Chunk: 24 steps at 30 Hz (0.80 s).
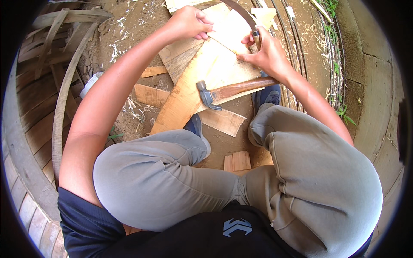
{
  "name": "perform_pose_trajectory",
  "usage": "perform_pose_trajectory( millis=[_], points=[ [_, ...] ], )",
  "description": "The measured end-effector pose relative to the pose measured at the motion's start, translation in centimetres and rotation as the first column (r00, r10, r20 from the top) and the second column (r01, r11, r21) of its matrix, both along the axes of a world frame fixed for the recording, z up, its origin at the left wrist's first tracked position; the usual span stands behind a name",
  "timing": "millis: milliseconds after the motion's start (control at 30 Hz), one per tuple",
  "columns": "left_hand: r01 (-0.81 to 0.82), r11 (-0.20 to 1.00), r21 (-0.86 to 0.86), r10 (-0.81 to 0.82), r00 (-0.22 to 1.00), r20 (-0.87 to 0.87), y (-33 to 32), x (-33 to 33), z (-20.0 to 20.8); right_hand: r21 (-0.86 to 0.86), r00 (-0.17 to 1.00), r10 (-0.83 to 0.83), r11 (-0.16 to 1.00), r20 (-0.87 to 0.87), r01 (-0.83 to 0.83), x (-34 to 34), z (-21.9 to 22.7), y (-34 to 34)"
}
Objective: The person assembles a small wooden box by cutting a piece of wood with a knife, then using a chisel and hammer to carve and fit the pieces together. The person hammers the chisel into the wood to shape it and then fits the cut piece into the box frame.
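My left hand [192,24] is closed, its thumb and fingers pinching one end of a thin, dark strip [223,45] above a pale wooden board [183,101]. My right hand [270,53] wraps round the handle of a sickle [243,13], whose curved blade points up and away to the left. The thumb of that same hand meets the strip's other end. Under my right wrist lies a claw hammer [247,87] with a brown wooden handle, its metal head toward the left on the boards. Glare washes out the board's surface between my hands.
Wood offcuts [150,95] and shavings lie on the dirt around the boards, with a small block [237,161] between my feet. Long dark rods [297,38] run along the right, beside a plank edge [372,99]. A curved slatted wooden structure [64,94] stands left.
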<state>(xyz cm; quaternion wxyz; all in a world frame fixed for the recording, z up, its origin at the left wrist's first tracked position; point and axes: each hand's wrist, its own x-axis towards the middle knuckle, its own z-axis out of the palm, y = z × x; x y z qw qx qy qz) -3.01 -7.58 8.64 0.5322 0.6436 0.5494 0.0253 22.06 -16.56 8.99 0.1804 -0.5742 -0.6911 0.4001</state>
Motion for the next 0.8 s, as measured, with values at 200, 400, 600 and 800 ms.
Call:
perform_pose_trajectory(
  millis=[200,400,600,800],
  points=[
    [0.008,1.000,-0.001,-0.008,1.000,0.020,0.2,-0.3,-0.4,0.017,1.000,0.010,1.000,0.005,-0.010,0.4,-0.8,0.1],
    [0.021,1.000,-0.007,-0.021,1.000,0.022,0.1,-0.2,-0.1,0.010,0.999,0.032,0.999,-0.020,-0.031,0.7,-1.0,0.2],
    [0.020,1.000,0.001,-0.020,1.000,0.015,0.1,-0.2,-0.1,0.025,0.999,0.038,0.999,-0.003,-0.038,0.7,-0.7,-0.1],
    [0.012,1.000,-0.010,-0.012,0.999,0.037,0.1,-0.4,-0.2,0.017,0.999,0.023,1.000,-0.026,-0.022,0.8,-1.2,-0.3]
  ],
)
